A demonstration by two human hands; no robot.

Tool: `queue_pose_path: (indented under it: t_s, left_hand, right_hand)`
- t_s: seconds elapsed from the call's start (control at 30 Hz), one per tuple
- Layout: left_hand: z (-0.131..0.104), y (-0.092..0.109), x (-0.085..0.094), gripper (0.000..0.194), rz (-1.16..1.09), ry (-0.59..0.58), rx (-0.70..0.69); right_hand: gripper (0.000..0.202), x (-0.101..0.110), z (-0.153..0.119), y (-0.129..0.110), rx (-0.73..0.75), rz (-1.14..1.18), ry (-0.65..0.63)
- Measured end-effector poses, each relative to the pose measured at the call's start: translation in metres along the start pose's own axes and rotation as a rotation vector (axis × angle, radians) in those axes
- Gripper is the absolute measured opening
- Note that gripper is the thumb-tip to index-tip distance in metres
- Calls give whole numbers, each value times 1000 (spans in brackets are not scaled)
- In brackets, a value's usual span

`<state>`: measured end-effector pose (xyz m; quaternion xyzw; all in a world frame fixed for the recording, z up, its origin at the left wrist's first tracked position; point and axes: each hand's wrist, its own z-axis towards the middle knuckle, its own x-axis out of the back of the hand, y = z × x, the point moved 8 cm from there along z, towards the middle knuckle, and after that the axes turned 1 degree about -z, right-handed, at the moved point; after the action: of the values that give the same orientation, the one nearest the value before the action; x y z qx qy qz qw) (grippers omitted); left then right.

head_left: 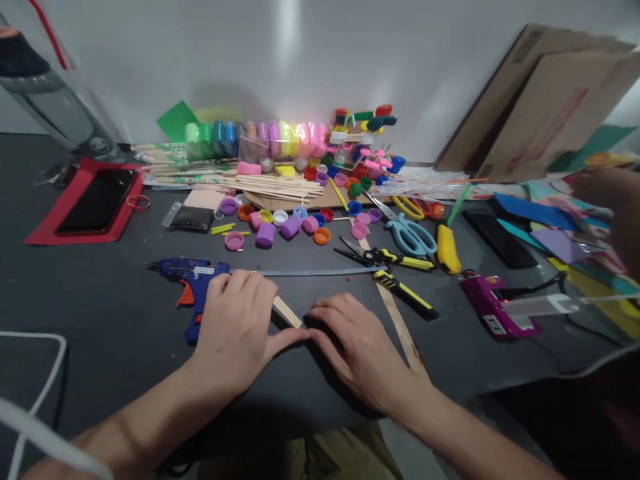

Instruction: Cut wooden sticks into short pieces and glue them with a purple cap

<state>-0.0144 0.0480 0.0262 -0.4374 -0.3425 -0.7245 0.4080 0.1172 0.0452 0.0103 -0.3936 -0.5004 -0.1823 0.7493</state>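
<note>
My left hand is closed around a short bundle of wooden sticks, whose end shows between thumb and fingers. Opposite it, my right hand rests low on the table with fingers curled together. Both thumb tips meet by the near end of the sticks; whatever the right fingers may hold is hidden. A blue hot glue gun with an orange trigger lies just behind my left hand, its handle partly covered. Beyond both hands runs a long translucent glue stick.
Pliers, a utility knife and blue-handled scissors lie behind my right hand. Farther back are several coloured bottle caps and loose skewers. A phone lies left; a purple power strip right. Another person's hand appears far right.
</note>
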Motion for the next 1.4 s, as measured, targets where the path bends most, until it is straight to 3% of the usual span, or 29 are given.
queue_pose_path:
  t_s: [0.17, 0.3, 0.37, 0.5, 0.6, 0.83, 1.2, 1.4]
  left_hand:
    - [-1, 0, -19, 60, 62, -170, 52]
    - [-4, -2, -24, 62, -48, -283, 34]
    - [-4, -6, -20, 54, -150, -306, -9]
    - [-4, -19, -14, 16, -290, -369, -64]
    - [-3, -24, -17, 13, -290, -406, -89]
    - [-1, -25, -25, 11, -303, -402, -57]
    - [0, -30, -28, 13, -362, -420, 23]
    - [-1, -19, -25, 14, -244, -374, -40]
  right_hand:
    - [16, -5, 2, 0, -8, -64, 68]
    - [16, -5, 3, 0, 8, -71, 62]
    - [15, -7, 3, -3, 0, -57, 47]
    - [17, -17, 6, -11, 6, -62, 0]
    - [19, -22, 12, -12, 18, -149, -15]
    - [14, -13, 22, -1, 24, -154, -31]
    - [21, -22, 31, -4, 39, -53, -33]
    - [17, -17, 30, 4, 14, -80, -55]
